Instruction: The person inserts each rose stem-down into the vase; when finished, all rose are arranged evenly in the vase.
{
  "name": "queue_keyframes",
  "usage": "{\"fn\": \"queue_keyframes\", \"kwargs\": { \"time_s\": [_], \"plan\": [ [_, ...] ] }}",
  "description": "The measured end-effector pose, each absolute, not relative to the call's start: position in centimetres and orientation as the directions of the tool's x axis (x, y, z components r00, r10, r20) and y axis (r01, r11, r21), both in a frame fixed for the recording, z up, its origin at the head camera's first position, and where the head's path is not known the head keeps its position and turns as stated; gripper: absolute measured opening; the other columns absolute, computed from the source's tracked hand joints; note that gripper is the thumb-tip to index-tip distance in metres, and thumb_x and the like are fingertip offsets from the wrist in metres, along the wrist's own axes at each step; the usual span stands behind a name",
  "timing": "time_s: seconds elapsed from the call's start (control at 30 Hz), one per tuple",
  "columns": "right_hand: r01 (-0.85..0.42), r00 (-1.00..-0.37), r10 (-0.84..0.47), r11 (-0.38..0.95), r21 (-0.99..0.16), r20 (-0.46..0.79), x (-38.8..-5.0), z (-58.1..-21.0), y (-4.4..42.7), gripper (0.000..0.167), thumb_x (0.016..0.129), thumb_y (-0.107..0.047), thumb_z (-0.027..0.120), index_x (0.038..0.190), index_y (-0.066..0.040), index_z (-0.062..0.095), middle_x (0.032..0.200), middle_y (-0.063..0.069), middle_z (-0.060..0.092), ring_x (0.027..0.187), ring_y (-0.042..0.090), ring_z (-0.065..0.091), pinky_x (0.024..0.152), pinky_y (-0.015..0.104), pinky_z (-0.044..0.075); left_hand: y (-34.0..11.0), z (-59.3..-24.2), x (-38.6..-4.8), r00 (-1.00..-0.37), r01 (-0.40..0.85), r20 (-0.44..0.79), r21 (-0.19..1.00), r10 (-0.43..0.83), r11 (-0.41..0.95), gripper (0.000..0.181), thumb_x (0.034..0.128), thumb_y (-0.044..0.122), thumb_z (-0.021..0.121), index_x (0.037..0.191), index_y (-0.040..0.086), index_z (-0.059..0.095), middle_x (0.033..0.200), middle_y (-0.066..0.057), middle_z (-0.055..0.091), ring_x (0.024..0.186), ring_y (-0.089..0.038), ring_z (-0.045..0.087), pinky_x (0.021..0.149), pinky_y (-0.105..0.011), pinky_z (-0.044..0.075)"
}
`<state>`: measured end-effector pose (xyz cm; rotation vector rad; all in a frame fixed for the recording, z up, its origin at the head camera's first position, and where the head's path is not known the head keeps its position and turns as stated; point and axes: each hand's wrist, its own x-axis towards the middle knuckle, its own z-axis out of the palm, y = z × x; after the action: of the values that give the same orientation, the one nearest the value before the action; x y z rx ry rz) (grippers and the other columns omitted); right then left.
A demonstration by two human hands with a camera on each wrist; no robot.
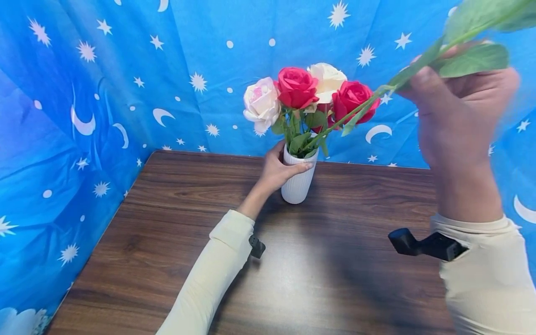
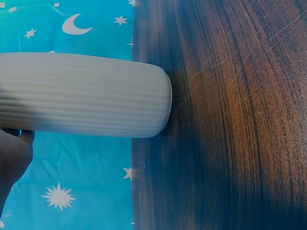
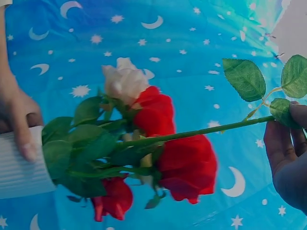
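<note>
A white ribbed vase (image 1: 298, 184) stands on the wooden table with several artificial roses in it. Red roses (image 1: 296, 87), a cream rose (image 1: 327, 80) and a pinkish-white rose (image 1: 262, 103) rise above its rim. My left hand (image 1: 281, 168) grips the vase near the top, thumb across the front. Up at the right, my right hand (image 1: 460, 107) pinches a long green flower stem (image 3: 225, 127) with leaves (image 3: 243, 79). The stem slants down to the vase mouth among the other flowers. Its bloom lies outside the head view.
The dark wooden table (image 1: 201, 200) runs up to a blue cloth (image 1: 209, 46) printed with stars and moons, which hangs behind and at the left. A black wrist camera (image 1: 427, 244) is strapped at the right sleeve, another (image 1: 257, 246) at the left.
</note>
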<state>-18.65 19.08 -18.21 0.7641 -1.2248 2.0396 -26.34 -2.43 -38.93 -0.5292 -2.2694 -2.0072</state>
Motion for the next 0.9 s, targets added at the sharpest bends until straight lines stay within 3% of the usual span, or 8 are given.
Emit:
{"fn": "queue_keyframes", "kwargs": {
  "time_s": [0.13,0.23,0.5,0.67,0.9],
  "plan": [
    [-0.728,-0.661,0.181,-0.391,-0.564,0.728,-19.4,-19.2,18.1,0.020,0.074,0.014,0.078,0.084,0.017,0.061,0.079,0.020,0.073,0.078,0.027,0.075,0.079,0.033,0.064,-2.5,-39.0,-26.3,-0.940,0.295,0.272,0.951,0.205,0.091,0.070,0.0785,0.015,0.086,0.141,0.007,0.054,0.132,-0.015,0.067,0.115,-0.026,0.068,0.099,-0.037,0.057],
    [-0.712,-0.687,0.177,-0.359,-0.604,0.705,-20.0,-20.2,17.6,0.008,0.080,0.020,0.067,0.086,0.015,0.066,0.080,0.015,0.075,0.079,0.023,0.076,0.079,0.029,0.063,-2.4,-39.0,-26.4,-0.940,0.295,0.273,0.951,0.203,0.088,0.070,0.0782,0.014,0.086,0.140,0.006,0.055,0.131,-0.016,0.067,0.114,-0.027,0.068,0.098,-0.038,0.058],
    [-0.696,-0.714,0.112,-0.229,-0.681,0.691,-21.2,-22.5,17.0,0.017,0.086,0.018,0.064,0.092,0.004,0.071,0.090,0.007,0.080,0.092,0.016,0.078,0.084,0.022,0.060,-2.3,-38.9,-26.4,-0.939,0.296,0.272,0.951,0.209,0.089,0.069,0.0779,0.015,0.086,0.139,0.006,0.055,0.131,-0.016,0.067,0.114,-0.026,0.068,0.098,-0.037,0.057],
    [-0.703,-0.711,0.098,-0.116,-0.702,0.696,-21.7,-23.1,16.7,0.019,0.088,0.015,0.066,0.095,-0.002,0.073,0.092,0.001,0.080,0.092,0.013,0.078,0.082,0.021,0.061,-2.4,-38.9,-26.4,-0.940,0.293,0.272,0.953,0.204,0.081,0.070,0.0779,0.013,0.086,0.139,0.006,0.055,0.131,-0.016,0.066,0.115,-0.027,0.067,0.099,-0.038,0.057],
    [-0.669,-0.742,0.057,0.005,-0.743,0.668,-22.6,-25.7,16.2,0.036,0.084,0.022,0.064,0.091,-0.012,0.073,0.089,-0.013,0.078,0.085,0.003,0.076,0.078,0.018,0.060,-2.3,-38.9,-26.4,-0.939,0.297,0.274,0.951,0.206,0.087,0.070,0.0775,0.013,0.087,0.139,0.005,0.055,0.130,-0.017,0.067,0.114,-0.027,0.068,0.098,-0.037,0.058]
  ]
}}
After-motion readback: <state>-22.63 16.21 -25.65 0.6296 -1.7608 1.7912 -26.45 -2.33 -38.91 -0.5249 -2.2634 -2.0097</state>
